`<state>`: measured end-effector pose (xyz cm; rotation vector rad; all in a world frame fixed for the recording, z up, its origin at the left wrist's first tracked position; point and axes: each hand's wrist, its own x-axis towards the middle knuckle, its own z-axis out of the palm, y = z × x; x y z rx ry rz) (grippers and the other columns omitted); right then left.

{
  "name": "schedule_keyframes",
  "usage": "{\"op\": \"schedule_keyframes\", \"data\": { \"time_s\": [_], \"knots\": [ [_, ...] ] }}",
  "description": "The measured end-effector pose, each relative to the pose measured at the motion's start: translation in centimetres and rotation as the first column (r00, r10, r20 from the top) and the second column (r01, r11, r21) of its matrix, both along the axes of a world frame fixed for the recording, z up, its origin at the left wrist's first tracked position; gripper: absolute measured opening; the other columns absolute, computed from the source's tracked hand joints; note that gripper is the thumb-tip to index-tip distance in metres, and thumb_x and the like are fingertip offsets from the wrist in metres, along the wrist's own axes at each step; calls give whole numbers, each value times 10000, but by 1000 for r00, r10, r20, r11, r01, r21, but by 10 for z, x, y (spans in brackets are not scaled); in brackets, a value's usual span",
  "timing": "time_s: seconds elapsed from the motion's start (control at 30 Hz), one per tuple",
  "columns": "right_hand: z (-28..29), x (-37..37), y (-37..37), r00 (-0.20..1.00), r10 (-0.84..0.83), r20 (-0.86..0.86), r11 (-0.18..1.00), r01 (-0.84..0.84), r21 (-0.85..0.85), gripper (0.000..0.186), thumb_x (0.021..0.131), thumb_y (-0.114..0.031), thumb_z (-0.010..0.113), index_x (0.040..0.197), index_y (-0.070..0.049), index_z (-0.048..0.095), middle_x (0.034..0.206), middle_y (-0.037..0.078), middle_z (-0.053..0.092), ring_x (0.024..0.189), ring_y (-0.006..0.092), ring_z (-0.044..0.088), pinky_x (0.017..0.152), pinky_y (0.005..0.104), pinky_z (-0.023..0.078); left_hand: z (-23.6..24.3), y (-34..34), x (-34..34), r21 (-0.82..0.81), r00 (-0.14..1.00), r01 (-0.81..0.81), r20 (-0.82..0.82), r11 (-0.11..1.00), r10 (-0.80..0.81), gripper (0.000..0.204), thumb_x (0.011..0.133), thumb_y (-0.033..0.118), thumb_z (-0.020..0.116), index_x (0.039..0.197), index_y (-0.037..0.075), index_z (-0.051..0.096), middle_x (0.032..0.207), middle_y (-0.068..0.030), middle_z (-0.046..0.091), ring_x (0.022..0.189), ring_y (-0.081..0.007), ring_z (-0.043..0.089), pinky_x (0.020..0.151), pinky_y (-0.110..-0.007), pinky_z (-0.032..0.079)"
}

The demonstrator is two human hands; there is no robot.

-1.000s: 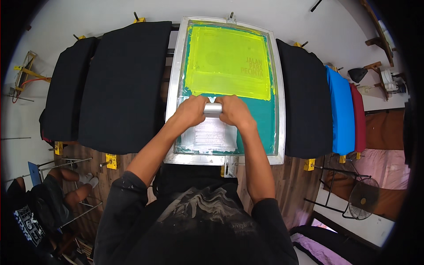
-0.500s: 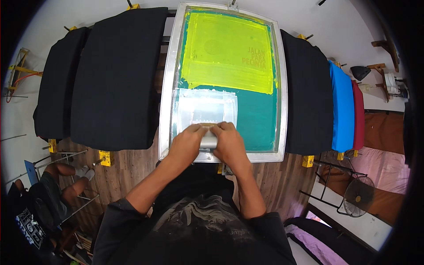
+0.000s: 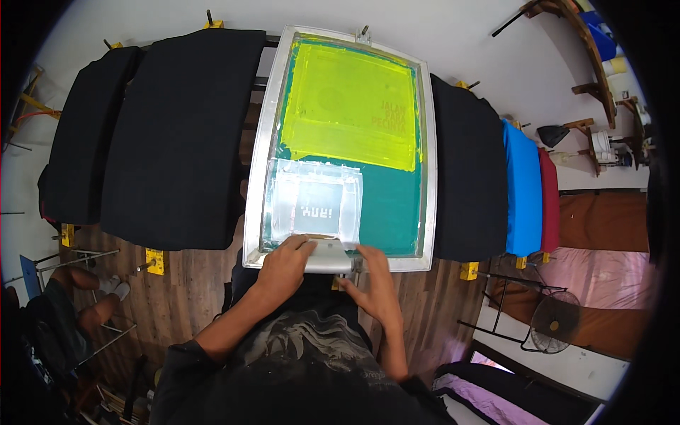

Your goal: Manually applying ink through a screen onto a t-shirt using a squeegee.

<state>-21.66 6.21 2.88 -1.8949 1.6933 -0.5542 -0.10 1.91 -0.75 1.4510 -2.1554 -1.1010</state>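
Note:
The screen frame (image 3: 430, 156) is silver metal with teal mesh, yellow ink (image 3: 333, 85) across its upper part and a pale patch (image 3: 319, 195) at lower left. The squeegee (image 3: 326, 258), with a silver handle, lies at the near end below that patch. My left hand (image 3: 283, 273) is closed on the squeegee's left part. My right hand (image 3: 372, 280) is off the handle's middle, its thumb spread from the fingers, its fingertips touching near the squeegee's right end and the frame's front edge.
Black-covered platens (image 3: 177, 142) flank the screen, with blue (image 3: 524, 184) and red (image 3: 549, 198) ones at right. Yellow clamps (image 3: 154, 262) jut below them. A fan (image 3: 556, 322) stands lower right. A seated person (image 3: 57, 326) is lower left, beside a metal rack. Wooden shelves (image 3: 602, 85) are upper right.
Both hands moved toward me with the squeegee to the screen's near edge, uncovering the pale patch. My right hand has since loosened and spread its fingers.

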Motion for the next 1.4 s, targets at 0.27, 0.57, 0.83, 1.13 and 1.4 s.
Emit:
{"op": "schedule_keyframes", "data": {
  "time_s": [0.27, 0.57, 0.83, 1.13, 1.4],
  "knots": [
    [-59, -23, 71, 627, -691, 360, 645, 310, 699, 351, 951, -243, 682, 1145, 32, 582, 970, 97, 667, 847, 162, 664, 704, 266, 532, 1, -13, 1, 0, 997, 70, 22, 998, -70, 410, 759, -70, 592, 1162, -14, 639, 1146, -199, 637, 1059, -374, 630, 862, -452, 547],
    [-69, -16, 79, 575, -689, 441, 712, 420, 563, 243, 924, -209, 721, 935, -38, 548, 720, 22, 614, 584, 68, 548, 534, 227, 445, 20, -16, 1, 20, 995, 95, 30, 995, -95, 415, 743, -48, 616, 1155, -14, 639, 1142, -195, 638, 1053, -365, 635, 861, -444, 548],
    [-76, -8, 81, 670, -608, 426, 791, 470, 391, 252, 930, -217, 716, 920, -42, 536, 723, 1, 583, 611, 60, 513, 556, 218, 420, 19, -17, 1, 18, 992, 86, 86, 996, -87, 488, 690, -23, 694, 1173, 23, 642, 1180, -155, 639, 1041, -344, 648, 866, -433, 553],
    [-74, -12, 82, 667, -579, 470, 804, 373, 463, 224, 988, -221, 622, 1066, -15, 579, 770, 26, 608, 661, 108, 578, 607, 272, 470, 6, -13, -1, 1, 994, 70, 82, 998, -70, 506, 696, -63, 654, 1188, 54, 643, 1196, -152, 633, 1059, -352, 641, 861, -443, 554],
    [51, 23, -10, 994, -49, -101, 998, 44, -50, 568, 785, -189, 790, 1273, -17, 557, 1131, 227, 604, 1058, 414, 592, 891, 476, 484, -3, -15, -3, -22, 997, 44, 60, 999, -42, 490, 704, -64, 635, 1175, 70, 665, 1154, -158, 657, 1015, -372, 654, 854, -446, 552]
  ]
}}
